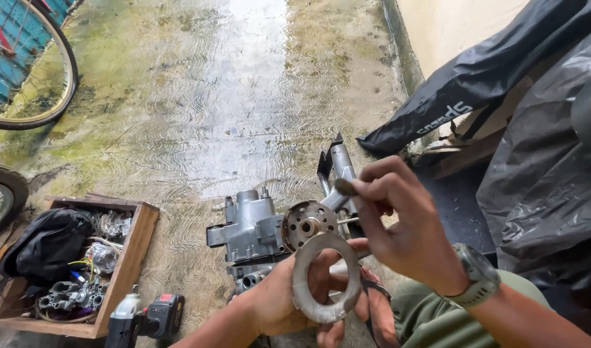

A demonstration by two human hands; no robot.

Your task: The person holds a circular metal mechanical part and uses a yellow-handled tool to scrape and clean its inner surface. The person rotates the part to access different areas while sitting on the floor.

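A: What do the hands hold?
B: Left hand (289,303) grips a flat metal ring (326,277), face toward camera, before the engine casing (253,232). Right hand (405,225) pinches a small dark piece (345,187).

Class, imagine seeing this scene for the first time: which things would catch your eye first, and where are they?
First, low in the centre, the left hand holds up a flat grey metal ring, while the right hand pinches a small dark piece just above it. Behind them a grey engine block with a perforated round disc sits on the wet, mossy concrete floor. At lower left stands a wooden crate of parts.
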